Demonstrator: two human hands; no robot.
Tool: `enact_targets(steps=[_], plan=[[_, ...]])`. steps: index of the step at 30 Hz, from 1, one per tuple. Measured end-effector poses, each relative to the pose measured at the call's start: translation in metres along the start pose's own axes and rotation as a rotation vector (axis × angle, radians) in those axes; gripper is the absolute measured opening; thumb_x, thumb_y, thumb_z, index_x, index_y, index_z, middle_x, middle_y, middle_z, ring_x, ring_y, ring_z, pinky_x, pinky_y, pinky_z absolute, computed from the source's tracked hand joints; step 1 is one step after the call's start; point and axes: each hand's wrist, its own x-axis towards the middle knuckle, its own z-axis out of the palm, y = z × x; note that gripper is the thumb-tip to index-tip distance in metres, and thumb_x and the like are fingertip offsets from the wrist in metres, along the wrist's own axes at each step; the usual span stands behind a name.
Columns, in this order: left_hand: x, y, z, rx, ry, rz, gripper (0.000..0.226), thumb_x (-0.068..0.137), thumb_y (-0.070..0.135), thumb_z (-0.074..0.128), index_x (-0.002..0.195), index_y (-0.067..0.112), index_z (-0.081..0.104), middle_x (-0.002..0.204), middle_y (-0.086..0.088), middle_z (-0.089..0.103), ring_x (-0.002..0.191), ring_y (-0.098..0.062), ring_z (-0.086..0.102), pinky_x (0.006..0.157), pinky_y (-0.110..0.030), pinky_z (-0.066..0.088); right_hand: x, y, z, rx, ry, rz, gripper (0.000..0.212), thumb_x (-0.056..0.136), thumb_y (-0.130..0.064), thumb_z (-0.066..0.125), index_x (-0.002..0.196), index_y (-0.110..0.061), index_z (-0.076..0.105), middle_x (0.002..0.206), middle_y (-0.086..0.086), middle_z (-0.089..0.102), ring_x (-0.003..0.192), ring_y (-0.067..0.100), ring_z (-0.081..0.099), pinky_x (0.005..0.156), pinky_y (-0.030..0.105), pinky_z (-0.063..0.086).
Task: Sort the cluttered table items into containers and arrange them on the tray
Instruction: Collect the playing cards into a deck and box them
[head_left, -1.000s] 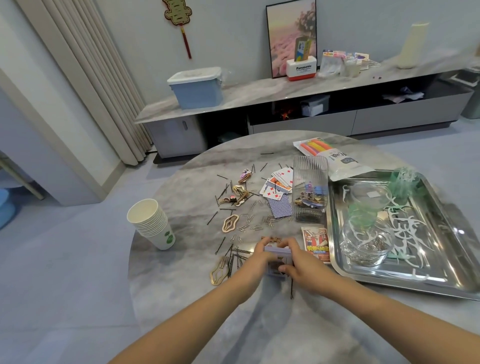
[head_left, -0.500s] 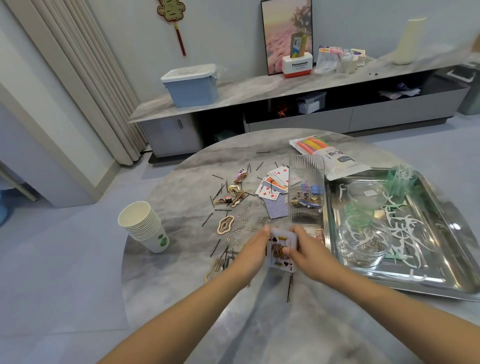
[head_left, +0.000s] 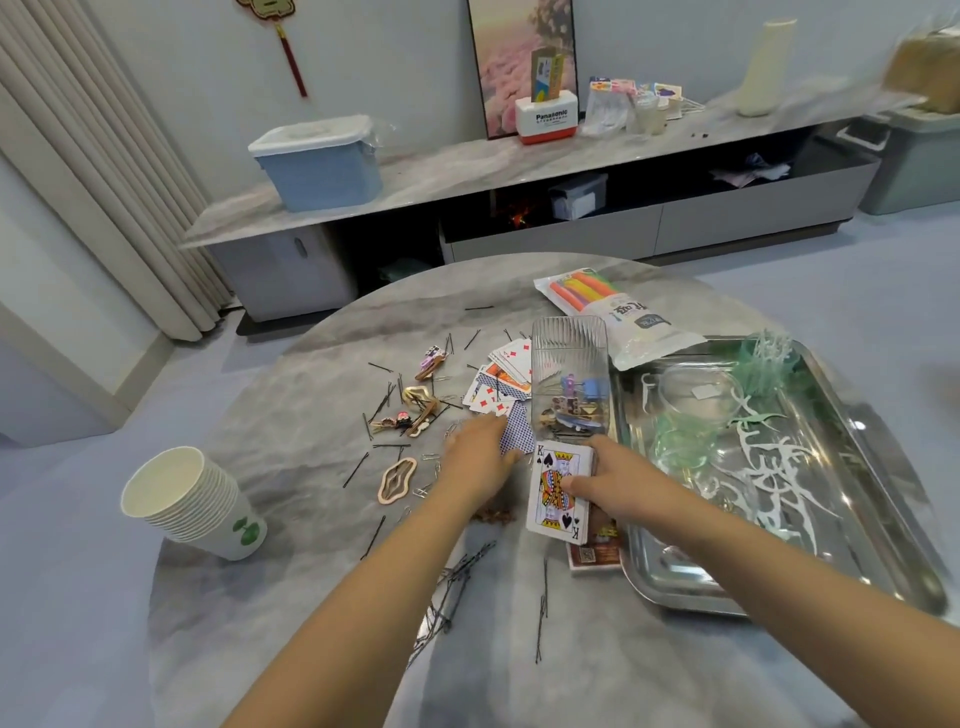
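**Playing cards: king of spades on top, left hand out to the loose ones**

The stack of playing cards (head_left: 558, 491) shows a king of spades face up, its "K" and spade pip readable at two corners. It sits low over the round table (head_left: 311, 597), just left of the metal tray (head_left: 675, 587) and above a printed card box (head_left: 595, 556) whose lettering is too small to read. On the far sideboard a white and red box (head_left: 546, 120) reads "Panasonic". A snack-like pouch (head_left: 623, 317) near the tray carries writing I cannot make out.

The right hand (head_left: 618, 480) grips the stack from its right edge, thumb curled onto the king's face. The left hand (head_left: 480, 452) reaches forward, palm down, fingers fairly straight and resting on a blue-backed card (head_left: 519, 434) beside the spread of loose cards (head_left: 501, 379).

Half a second ago both hands held the stack together; the left has since let go and moved out to the loose cards.
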Motion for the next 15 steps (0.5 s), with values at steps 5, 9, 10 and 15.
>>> enact_targets(steps=[5, 9, 10, 15], plan=[[0.012, -0.002, 0.005, 0.388, 0.049, 0.175, 0.032, 0.096, 0.033, 0.048, 0.116, 0.01, 0.059, 0.118, -0.008, 0.061, 0.11, -0.026, 0.053, 0.093, -0.036, 0.04, 0.006, 0.009, -0.008, 0.053, 0.004, 0.028, 0.022, 0.09, -0.013, 0.059, 0.107, -0.016, 0.045, 0.109, 0.008, 0.066, 0.091, 0.024, 0.068, 0.08, 0.042, 0.057], [0.006, -0.009, -0.01, 0.515, 0.044, 0.331, 0.022, 0.095, 0.014, 0.043, 0.103, 0.006, 0.061, 0.102, -0.009, 0.065, 0.093, -0.028, 0.06, 0.076, -0.034, 0.043, 0.007, 0.011, -0.014, 0.048, 0.038, 0.037, 0.026, 0.089, -0.014, 0.061, 0.108, -0.018, 0.045, 0.111, 0.008, 0.065, 0.095, 0.025, 0.066, 0.085, 0.046, 0.054], [0.003, -0.013, -0.016, 0.481, 0.086, 0.376, 0.02, 0.093, 0.012, 0.046, 0.099, 0.005, 0.063, 0.094, -0.01, 0.066, 0.084, -0.029, 0.062, 0.071, -0.034, 0.046, 0.007, 0.009, -0.014, 0.058, 0.049, 0.039, 0.027, 0.089, -0.014, 0.061, 0.109, -0.018, 0.045, 0.111, 0.008, 0.065, 0.095, 0.026, 0.066, 0.086, 0.046, 0.053], [-0.008, -0.022, -0.037, 0.244, 0.287, 0.459, 0.012, 0.086, 0.009, 0.058, 0.09, 0.004, 0.067, 0.082, -0.01, 0.07, 0.068, -0.028, 0.065, 0.059, -0.035, 0.053, 0.002, 0.005, -0.014, 0.04, 0.079, 0.039, 0.025, 0.09, -0.014, 0.059, 0.109, -0.018, 0.043, 0.113, 0.008, 0.064, 0.096, 0.026, 0.066, 0.086, 0.044, 0.053]])
